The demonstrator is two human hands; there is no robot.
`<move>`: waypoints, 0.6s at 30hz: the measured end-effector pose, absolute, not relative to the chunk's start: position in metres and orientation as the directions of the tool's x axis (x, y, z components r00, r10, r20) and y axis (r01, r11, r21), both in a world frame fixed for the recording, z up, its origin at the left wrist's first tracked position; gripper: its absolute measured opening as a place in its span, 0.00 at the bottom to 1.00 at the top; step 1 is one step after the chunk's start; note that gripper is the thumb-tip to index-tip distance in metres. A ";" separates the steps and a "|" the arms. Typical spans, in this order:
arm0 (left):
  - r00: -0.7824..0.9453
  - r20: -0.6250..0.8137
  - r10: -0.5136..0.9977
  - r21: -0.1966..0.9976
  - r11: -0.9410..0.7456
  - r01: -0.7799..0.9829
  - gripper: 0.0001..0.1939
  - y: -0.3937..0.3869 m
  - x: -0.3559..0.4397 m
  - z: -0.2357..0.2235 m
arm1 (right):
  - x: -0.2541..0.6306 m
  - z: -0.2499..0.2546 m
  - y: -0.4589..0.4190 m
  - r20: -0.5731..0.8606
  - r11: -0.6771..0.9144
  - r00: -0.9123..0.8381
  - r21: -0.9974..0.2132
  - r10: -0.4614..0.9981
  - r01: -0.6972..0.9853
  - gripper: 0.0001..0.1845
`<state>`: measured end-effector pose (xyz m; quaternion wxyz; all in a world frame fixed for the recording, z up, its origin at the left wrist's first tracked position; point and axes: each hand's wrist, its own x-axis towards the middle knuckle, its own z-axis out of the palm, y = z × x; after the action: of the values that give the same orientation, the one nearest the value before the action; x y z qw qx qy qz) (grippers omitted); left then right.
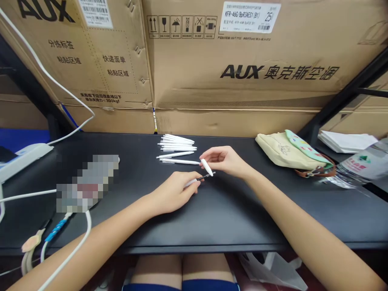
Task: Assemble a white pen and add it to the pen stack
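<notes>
My left hand (178,190) is closed around the lower half of a pen (191,182), whose dark refill sticks out toward the right. Just above it, my right hand (226,161) pinches a white pen barrel (207,167), tilted, with its lower end close to the refill tip. Whether the two parts touch I cannot tell. Behind the hands lies a group of several white pens (177,142) side by side on the black table (230,218). A single pen (182,161) lies nearest to my right fingertips.
Cardboard boxes (212,89) stand along the back edge. At right are a cream pouch (285,151), a plastic bottle (360,165) and white papers (347,141). At left lie a blurred-out device (91,182), a power strip (27,159) and white cables (87,226).
</notes>
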<state>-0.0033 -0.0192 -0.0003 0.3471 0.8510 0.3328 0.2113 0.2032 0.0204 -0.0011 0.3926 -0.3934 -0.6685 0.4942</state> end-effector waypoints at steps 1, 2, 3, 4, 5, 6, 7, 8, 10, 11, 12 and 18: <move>0.686 0.130 0.716 0.739 -0.531 0.414 0.14 -0.019 -0.003 0.000 | 0.203 -0.001 0.020 0.135 0.200 -0.379 -0.970 0.915 0.138 0.12; 0.682 0.133 0.719 0.747 -0.525 0.408 0.14 -0.019 -0.003 0.000 | 0.203 0.000 0.020 0.133 0.196 -0.375 -0.971 0.917 0.136 0.12; 0.676 0.136 0.724 0.755 -0.518 0.402 0.14 -0.019 -0.003 0.001 | 0.203 0.000 0.020 0.133 0.193 -0.365 -0.972 0.921 0.131 0.13; 0.668 0.139 0.731 0.763 -0.510 0.398 0.13 -0.019 -0.003 0.001 | 0.203 0.000 0.021 0.138 0.189 -0.346 -0.975 0.928 0.119 0.14; 0.659 0.142 0.739 0.770 -0.501 0.395 0.13 -0.019 -0.003 0.001 | 0.204 -0.001 0.022 0.148 0.188 -0.319 -0.977 0.936 0.098 0.15; 0.649 0.144 0.747 0.778 -0.491 0.392 0.13 -0.019 -0.003 0.001 | 0.205 -0.001 0.024 0.162 0.188 -0.279 -0.980 0.946 0.068 0.16; 0.640 0.146 0.754 0.786 -0.481 0.388 0.13 -0.019 -0.003 0.002 | 0.207 -0.002 0.026 0.174 0.185 -0.230 -0.982 0.958 0.028 0.17; 0.632 0.147 0.761 0.795 -0.471 0.383 0.13 -0.019 -0.003 0.002 | 0.208 -0.004 0.029 0.176 0.176 -0.177 -0.984 0.968 -0.017 0.18; 0.622 0.147 0.769 0.810 -0.455 0.371 0.13 -0.019 -0.002 0.002 | 0.212 -0.006 0.034 0.148 0.139 -0.086 -0.985 0.985 -0.105 0.21; 0.619 0.146 0.772 0.817 -0.447 0.365 0.14 -0.019 -0.002 0.003 | 0.213 -0.007 0.036 0.126 0.117 -0.054 -0.983 0.991 -0.139 0.21; 0.616 0.146 0.774 0.823 -0.441 0.358 0.14 -0.019 -0.002 0.003 | 0.213 -0.007 0.037 0.106 0.100 -0.028 -0.982 0.994 -0.162 0.20; 0.566 0.095 0.819 0.876 -0.339 0.343 0.15 -0.015 -0.002 0.002 | 0.202 -0.003 0.029 0.093 0.075 -0.081 -0.976 0.992 -0.203 0.15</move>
<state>-0.0017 -0.0152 0.0022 0.4344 0.7709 0.3767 0.2742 0.2024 0.0285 -0.0028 0.5453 -0.4026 -0.4902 0.5479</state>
